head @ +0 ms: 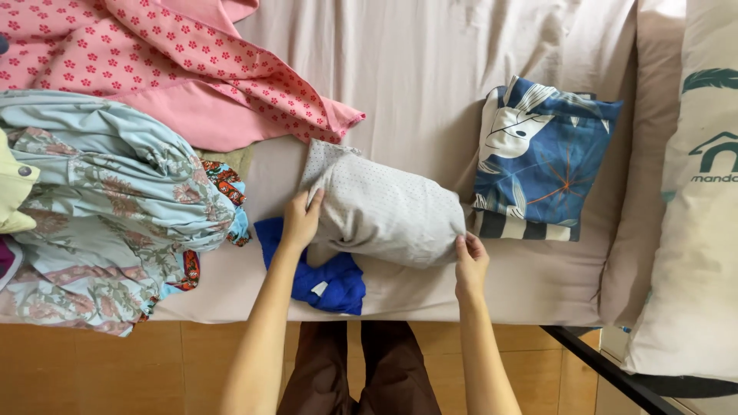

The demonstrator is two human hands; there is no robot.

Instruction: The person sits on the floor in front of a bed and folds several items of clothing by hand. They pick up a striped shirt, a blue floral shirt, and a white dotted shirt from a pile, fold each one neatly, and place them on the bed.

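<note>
- Hands work at the near edge of a bed (pixel 430 61) covered in a pale pinkish sheet.
- The left hand (pixel 300 219) is clenched on the left end of a folded grey dotted garment (pixel 384 211), fingers curled over its edge.
- The right hand (pixel 470 265) pinches the garment's right lower corner, thumb on top.
- The grey garment lies mid-bed, partly over a crumpled blue cloth (pixel 330 284) that pokes out beneath its near-left side.
- Just right of the garment sits a folded blue leaf-print stack (pixel 542 150), with what seems to be a striped piece under it.
- Left of the garment lies a heap of pale blue floral fabric (pixel 115 192); behind it, a pink flowered cloth (pixel 169 54).
- A white pillow (pixel 692 230) rests far right.
</note>
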